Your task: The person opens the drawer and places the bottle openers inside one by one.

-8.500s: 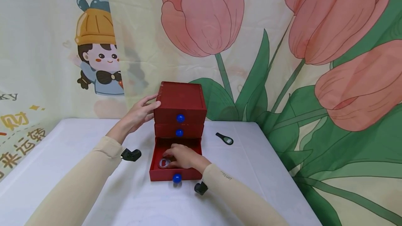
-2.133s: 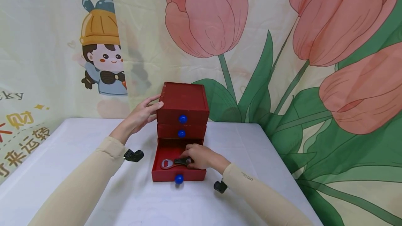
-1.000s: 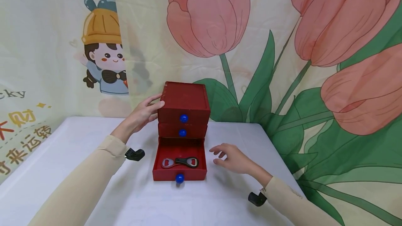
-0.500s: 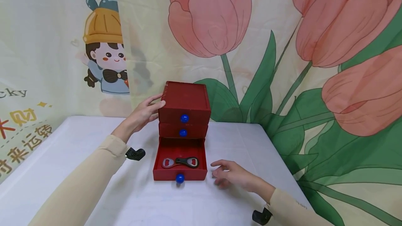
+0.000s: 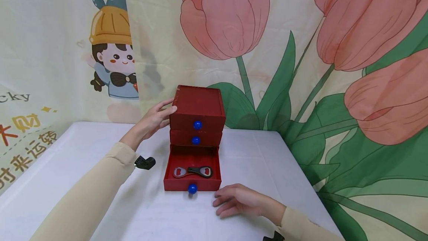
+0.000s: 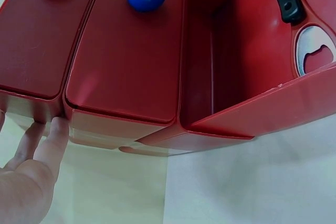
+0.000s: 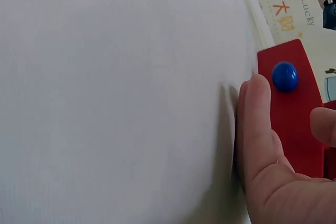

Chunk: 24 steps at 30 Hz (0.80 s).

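Observation:
A dark red chest of drawers (image 5: pixel 200 99) with blue knobs stands on the table, its bottom drawer (image 5: pixel 174 185) pulled out. In that drawer lie two bottle openers: a black-handled one (image 5: pixel 204 172) and a red-handled one with a metal head (image 5: pixel 179 172), their handles overlapping. My left hand (image 5: pixel 150 122) rests its straight fingers against the chest's upper left side. My right hand (image 5: pixel 245 201) is just in front of the drawer's right front corner, fingers loosely extended, holding nothing. Whether it touches the drawer front is unclear. The bottom drawer's blue knob (image 5: pixel 192 189) is left of it.
A white cloth covers the table (image 5: pixel 260 159). Behind it hangs a printed curtain (image 5: pixel 153 29) with tulips and a cartoon figure. The upper two drawers of the chest are closed. Each wrist carries a small black camera (image 5: pixel 145 163).
The black-handled opener, first on the table at right, now lies in the drawer beside the other. My right hand released it, withdrew right, then came down before the drawer. My left hand stayed.

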Each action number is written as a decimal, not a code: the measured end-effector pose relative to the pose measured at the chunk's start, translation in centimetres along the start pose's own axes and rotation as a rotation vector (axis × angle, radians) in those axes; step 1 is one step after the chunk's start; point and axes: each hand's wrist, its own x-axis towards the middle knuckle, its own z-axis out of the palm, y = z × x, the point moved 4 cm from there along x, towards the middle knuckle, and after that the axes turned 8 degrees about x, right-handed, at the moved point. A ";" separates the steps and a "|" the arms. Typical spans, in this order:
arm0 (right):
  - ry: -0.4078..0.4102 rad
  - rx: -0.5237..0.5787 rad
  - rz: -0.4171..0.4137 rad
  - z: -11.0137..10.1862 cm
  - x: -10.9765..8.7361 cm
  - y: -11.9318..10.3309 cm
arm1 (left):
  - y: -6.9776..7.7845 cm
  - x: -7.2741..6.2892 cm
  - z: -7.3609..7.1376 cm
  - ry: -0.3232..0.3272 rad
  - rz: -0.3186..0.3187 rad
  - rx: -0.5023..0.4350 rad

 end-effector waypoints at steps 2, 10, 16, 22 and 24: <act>-0.026 0.052 0.011 0.6 0.3 0.2 | 0.0 0.0 0.0 -0.001 -0.001 -0.003; -0.093 0.269 0.034 3.6 1.9 0.7 | 0.2 0.0 0.0 -0.010 0.002 -0.013; -0.108 0.374 0.008 5.4 3.0 0.7 | 0.3 0.0 0.0 -0.008 -0.003 -0.006; -0.110 0.431 -0.005 6.3 3.9 0.7 | 0.2 -0.2 0.0 -0.003 -0.006 -0.007; -0.107 0.443 -0.009 6.5 4.2 0.8 | 0.2 -0.2 0.0 -0.002 -0.009 -0.003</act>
